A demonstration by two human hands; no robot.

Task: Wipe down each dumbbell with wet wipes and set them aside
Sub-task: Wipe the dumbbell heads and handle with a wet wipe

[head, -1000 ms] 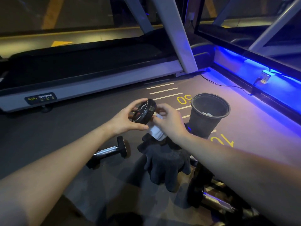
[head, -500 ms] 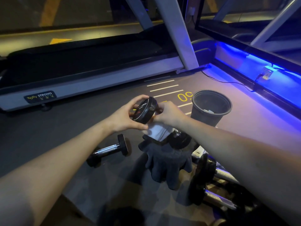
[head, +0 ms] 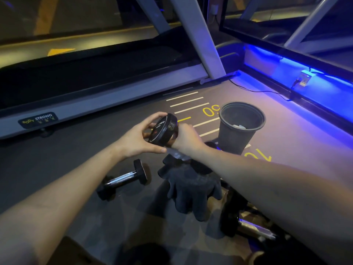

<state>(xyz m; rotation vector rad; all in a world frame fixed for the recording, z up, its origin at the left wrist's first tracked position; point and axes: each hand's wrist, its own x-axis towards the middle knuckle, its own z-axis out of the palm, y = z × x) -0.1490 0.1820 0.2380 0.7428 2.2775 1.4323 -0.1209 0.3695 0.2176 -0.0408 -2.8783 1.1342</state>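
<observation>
The dumbbell (head: 163,129) is black, the wipe (head: 177,154) white. The grey floor (head: 76,150) has yellow numbers and white lines. The bin (head: 236,134) is dark grey.

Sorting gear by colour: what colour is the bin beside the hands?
Dark grey bin, clearest in the head view.

Both forearms are bare from wrist to elbow, with no sleeves reaching them. The left hand (head: 136,139) and right hand (head: 188,139) are ungloved.
</observation>
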